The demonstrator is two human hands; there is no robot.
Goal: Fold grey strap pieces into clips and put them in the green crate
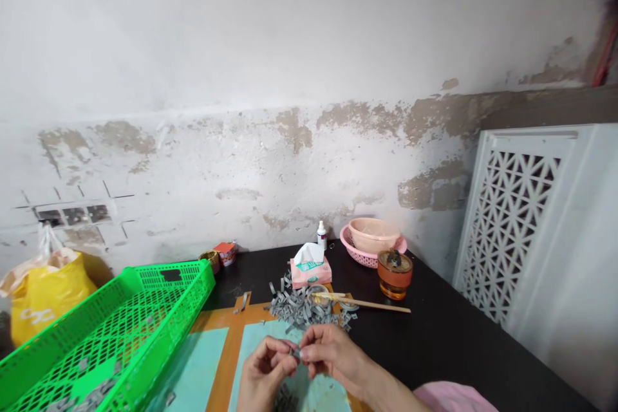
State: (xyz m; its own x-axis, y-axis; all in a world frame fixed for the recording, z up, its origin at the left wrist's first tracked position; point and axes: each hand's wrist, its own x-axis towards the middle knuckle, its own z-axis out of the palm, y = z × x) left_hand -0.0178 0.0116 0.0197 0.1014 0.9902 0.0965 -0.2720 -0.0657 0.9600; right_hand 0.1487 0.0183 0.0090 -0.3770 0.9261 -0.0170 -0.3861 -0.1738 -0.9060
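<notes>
My left hand (264, 373) and my right hand (334, 358) meet over the light blue mat, their fingertips pinched around one small grey piece (296, 353). It looks like the grey strips nearby, though fingers cover most of it. Just beyond my hands lies a pile of short grey strips (302, 309). A wooden stick (379, 304) rests with one end on the pile, by a small round dish whose contents I cannot make out. Below my fingers, more small grey pieces (286, 399) lie on the mat, partly hidden by my left hand.
On the left stands a green plastic crate (193, 293) with grey pieces inside. Behind the pile are a pink tissue pack (311, 275) and a white bottle (322, 236). Pink basins (371, 235) and an amber jar (394, 277) stand at the right. A yellow bag (51, 296) hangs far left.
</notes>
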